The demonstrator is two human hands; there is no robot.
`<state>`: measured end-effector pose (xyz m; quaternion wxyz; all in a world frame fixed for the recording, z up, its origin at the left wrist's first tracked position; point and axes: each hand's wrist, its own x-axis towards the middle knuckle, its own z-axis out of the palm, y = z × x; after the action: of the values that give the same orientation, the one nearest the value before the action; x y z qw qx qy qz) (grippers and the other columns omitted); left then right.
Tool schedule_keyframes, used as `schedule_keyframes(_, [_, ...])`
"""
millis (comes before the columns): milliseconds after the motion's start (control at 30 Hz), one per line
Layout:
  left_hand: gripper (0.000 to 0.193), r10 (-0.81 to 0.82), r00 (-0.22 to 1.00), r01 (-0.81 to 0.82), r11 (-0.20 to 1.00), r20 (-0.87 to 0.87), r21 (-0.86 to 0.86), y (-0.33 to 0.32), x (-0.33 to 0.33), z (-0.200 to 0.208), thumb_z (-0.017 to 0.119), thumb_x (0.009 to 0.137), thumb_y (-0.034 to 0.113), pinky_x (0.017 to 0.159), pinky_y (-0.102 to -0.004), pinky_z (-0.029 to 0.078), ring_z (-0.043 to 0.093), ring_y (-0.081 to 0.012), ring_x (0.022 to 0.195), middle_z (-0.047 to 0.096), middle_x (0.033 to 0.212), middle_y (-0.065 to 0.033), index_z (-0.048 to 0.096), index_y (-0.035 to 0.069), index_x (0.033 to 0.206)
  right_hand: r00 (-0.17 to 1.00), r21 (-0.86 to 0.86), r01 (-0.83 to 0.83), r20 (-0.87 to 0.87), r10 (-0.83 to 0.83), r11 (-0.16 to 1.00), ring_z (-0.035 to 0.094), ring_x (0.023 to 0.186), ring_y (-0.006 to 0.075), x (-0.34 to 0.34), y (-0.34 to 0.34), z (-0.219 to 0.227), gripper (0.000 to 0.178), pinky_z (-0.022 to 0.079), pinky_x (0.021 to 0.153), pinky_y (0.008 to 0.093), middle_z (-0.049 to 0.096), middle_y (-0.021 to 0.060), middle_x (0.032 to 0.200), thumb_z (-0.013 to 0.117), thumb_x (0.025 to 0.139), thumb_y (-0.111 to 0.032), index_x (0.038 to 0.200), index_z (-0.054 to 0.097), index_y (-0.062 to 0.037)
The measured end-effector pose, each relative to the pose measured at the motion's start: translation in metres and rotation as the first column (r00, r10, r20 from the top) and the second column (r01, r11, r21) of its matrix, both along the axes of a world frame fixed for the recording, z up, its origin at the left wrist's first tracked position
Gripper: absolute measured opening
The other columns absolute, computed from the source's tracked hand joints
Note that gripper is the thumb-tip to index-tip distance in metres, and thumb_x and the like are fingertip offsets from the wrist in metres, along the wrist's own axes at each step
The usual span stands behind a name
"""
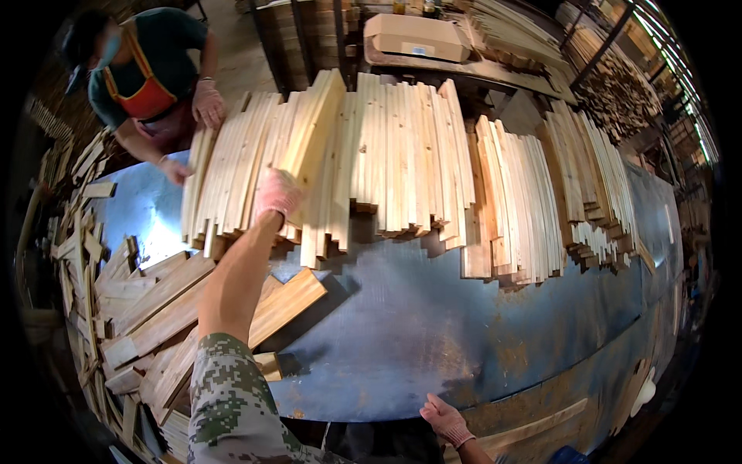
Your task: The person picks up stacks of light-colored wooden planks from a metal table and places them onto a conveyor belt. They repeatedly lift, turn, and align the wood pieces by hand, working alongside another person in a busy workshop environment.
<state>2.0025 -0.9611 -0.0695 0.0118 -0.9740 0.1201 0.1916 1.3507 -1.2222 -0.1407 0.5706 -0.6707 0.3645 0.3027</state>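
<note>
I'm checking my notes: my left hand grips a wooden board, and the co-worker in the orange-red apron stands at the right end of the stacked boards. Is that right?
Not quite: the head view shows the co-worker in the orange-red apron at the left end of the stacked boards. Your left hand does grip a wooden board.

Pale board (317,127) in left hand (278,193)

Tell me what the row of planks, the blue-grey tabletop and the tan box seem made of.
Planks: apparently bare softwood, perhaps pine; pale, with small dark knots, no evident varnish.
Tabletop: probably worn sheet metal; bluish sheen, bright glare, rust-coloured patches.
Box: likely plain cardboard; matte tan, with flat faces.
</note>
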Motion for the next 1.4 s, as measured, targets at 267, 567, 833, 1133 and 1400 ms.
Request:
schedule_keyframes(267, [0.064, 0.376, 0.777, -0.561, 0.047, -0.506, -0.826, 0.076, -0.294, 0.004, 0.094, 0.078, 0.019, 0.090, -0.0389, 0.061, 0.074, -0.0220, 0.100, 0.078, 0.115, -0.0127, 0.066, -0.003, 0.131, 0.974, 0.054, -0.154, 0.178, 0.142, 0.987, 0.060, 0.110, 0.0095, 0.052, 0.008, 0.025, 0.060, 0.049, 0.099, 0.0255, 0.069, 0.0032, 0.118, 0.072, 0.104, -0.018, 0.154, 0.051, 0.0085])
schedule_keyframes(567, [0.081, 0.864, 0.364, -0.661, -0.024, -0.348, -0.750, 0.152, -0.657, 0.089, 0.098, 0.070, 0.028, 0.101, -0.0378, 0.056, 0.070, -0.0237, 0.110, 0.074, 0.119, -0.0135, 0.062, -0.002, 0.135, 0.873, 0.160, -0.435, 0.314, 0.372, 0.886, 0.062, 0.115, 0.0119, 0.061, 0.021, 0.023, 0.060, 0.048, 0.106, 0.0271, 0.070, 0.0040, 0.129, 0.071, 0.107, -0.020, 0.158, 0.050, 0.0053])
schedule_keyframes(833, [0.065, 0.921, -0.228, -0.199, -0.363, -0.317, -0.910, 0.175, -0.855, 0.054, 0.093, 0.076, 0.010, 0.090, -0.0371, 0.061, 0.073, -0.0202, 0.099, 0.075, 0.115, -0.0123, 0.059, 0.000, 0.131, 0.532, -0.067, -0.819, 0.282, 0.798, 0.570, 0.068, 0.121, 0.0209, 0.057, 0.087, 0.034, 0.065, 0.050, 0.109, 0.0333, 0.074, 0.0155, 0.132, 0.072, 0.105, -0.028, 0.156, 0.051, 0.0055])
schedule_keyframes(1133, [0.061, 0.717, -0.675, -0.406, -0.558, -0.175, -0.724, 0.335, -0.966, -0.011, 0.094, 0.070, 0.013, 0.090, -0.0416, 0.060, 0.075, -0.0293, 0.098, 0.076, 0.111, -0.0161, 0.062, 0.000, 0.121, 0.182, -0.247, -0.943, 0.175, 0.968, 0.222, 0.070, 0.117, 0.0347, 0.008, 0.177, 0.072, 0.064, 0.053, 0.102, 0.0391, 0.074, 0.0221, 0.129, 0.066, 0.103, -0.040, 0.152, 0.057, 0.0011])
schedule_keyframes(1400, [0.067, 0.723, -0.678, -0.729, -0.636, 0.134, -0.255, 0.491, -1.008, -0.029, 0.087, 0.073, 0.034, 0.099, -0.0504, 0.058, 0.067, -0.0381, 0.121, 0.066, 0.136, -0.0200, 0.061, 0.006, 0.128, 0.249, -0.130, -0.960, 0.000, 0.969, 0.247, 0.058, 0.143, 0.0293, -0.026, 0.290, 0.097, 0.069, 0.046, 0.117, 0.0358, 0.062, 0.0219, 0.154, 0.071, 0.104, -0.035, 0.157, 0.051, 0.0049])
